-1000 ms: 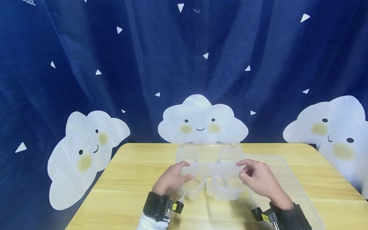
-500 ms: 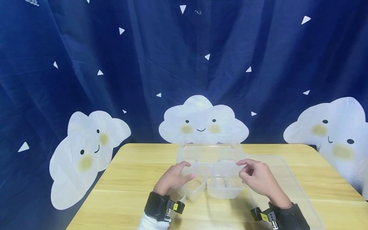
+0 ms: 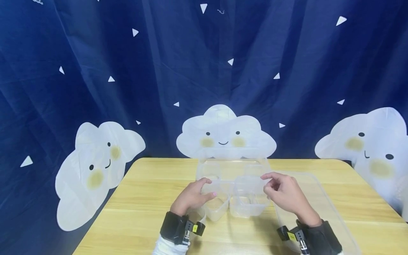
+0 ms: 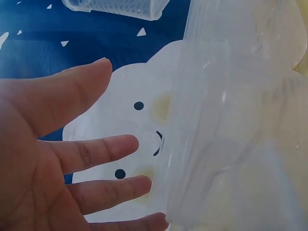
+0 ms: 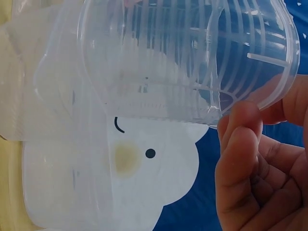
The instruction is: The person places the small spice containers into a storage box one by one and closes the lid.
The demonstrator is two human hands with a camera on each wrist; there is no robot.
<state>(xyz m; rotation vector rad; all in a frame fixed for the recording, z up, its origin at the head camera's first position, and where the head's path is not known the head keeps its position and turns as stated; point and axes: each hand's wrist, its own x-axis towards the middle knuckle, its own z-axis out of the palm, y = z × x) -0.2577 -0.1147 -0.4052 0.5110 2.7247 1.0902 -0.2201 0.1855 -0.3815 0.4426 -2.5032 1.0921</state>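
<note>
While the left hand point(image 3: 191, 197) is spread wide, gripping nothing, a clear tub point(image 3: 220, 211) stands beside it on the table point(image 3: 134, 209), then a clear slotted basket point(image 5: 166, 82), any contents indistinct to me, its rim pinched by the right hand point(image 3: 287, 194), near a flat clear sheet point(image 3: 322, 210).

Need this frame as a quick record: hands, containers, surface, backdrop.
left_hand: left hand, fingers spread beside left container; contact unclear
right_hand: right hand, pinching edge of right container
containers: clear; larger box farther from the person
flat_item: clear flat piece on table's right side
surface: wood-look table
backdrop: dark blue cloth, white smiling clouds, small white triangles
</note>
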